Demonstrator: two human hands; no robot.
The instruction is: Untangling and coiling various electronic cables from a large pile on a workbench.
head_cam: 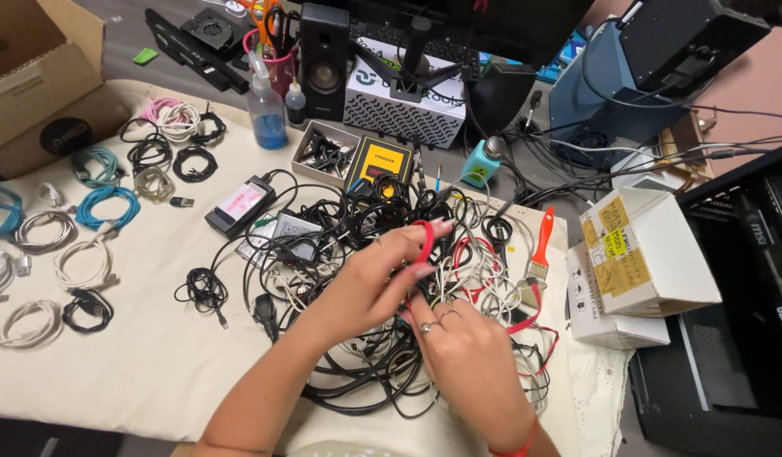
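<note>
Right hand point(467, 355) buried in cable tangle point(366, 254); left hand point(382, 275) pinching red cable point(426, 241).

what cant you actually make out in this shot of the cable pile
Head view only:
- Red cable: its ends vanish into the tangled cable pile.
- Right hand: fingertips hidden behind the left hand.
- Cardboard box: cut by the left edge.
- Black computer case: cut by the right edge.

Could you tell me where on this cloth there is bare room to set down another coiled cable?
Bare cloth lies between the sorted coils at the left and the tangled cable pile, below the small black coil. The pile, under the left hand and right hand, is crowded through to the paintbrush and white boxes.
</note>
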